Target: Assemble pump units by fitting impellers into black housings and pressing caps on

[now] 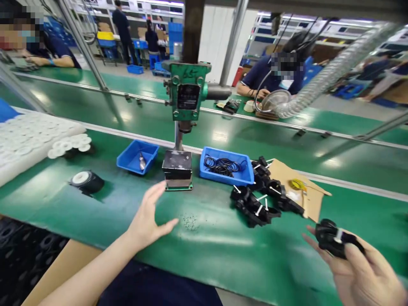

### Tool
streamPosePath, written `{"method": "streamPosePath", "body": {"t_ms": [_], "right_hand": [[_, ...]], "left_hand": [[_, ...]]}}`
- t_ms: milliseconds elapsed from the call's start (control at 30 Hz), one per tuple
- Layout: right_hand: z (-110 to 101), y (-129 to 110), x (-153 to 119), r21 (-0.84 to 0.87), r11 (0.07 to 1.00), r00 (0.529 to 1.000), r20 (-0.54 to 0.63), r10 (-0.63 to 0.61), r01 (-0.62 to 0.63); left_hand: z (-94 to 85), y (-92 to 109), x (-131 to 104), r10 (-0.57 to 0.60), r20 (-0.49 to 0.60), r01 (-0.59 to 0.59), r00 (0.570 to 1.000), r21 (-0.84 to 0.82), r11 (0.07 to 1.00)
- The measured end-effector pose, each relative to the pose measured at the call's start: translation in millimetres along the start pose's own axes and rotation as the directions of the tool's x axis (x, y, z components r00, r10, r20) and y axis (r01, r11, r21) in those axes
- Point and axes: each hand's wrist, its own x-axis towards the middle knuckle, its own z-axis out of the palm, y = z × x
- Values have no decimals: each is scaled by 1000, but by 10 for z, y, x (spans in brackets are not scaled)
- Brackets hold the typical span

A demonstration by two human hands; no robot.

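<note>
Your right hand (pixel 360 263) grasps 1 black part (pixel 331 242); loose fingers could drop it; your left hand (pixel 148 221) is empty.

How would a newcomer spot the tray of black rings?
Find the green press head over the bench. Two blue trays flank the black block below it; you want the right tray. It holds many thin black rings; the left tray holds a silver piece.
</note>
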Motion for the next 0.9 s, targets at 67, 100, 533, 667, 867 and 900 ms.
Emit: {"method": "streamPosePath", "body": {"t_ms": [67,100,533,667,867,900], "right_hand": [[183,-225,-136,228,968,990,118,79,-105],[321,-325,-196,288,939,968,217,125,-186],[2290,-715,-543,85,730,228,968,99,-678],[2423,-596,-587,105,726,205,977,51,-680],[2466,-474,-612,98,696,171,985,36,-711],[2465,-469,-610,102,687,173,984,35,-719]], "left_hand": [[9,-183,182,-108,-72,105,992,-51,993],[42,-288,279,-157,-50,153,986,-75,985],[175,-725,834,-295,199,317,935,-91,944],[146,-785,854,-285,209,302,936,-56,952],[77,-915,878,-237,238,251,942,-28,968],[67,-927,880,-229,244,241,942,-23,970]]}}
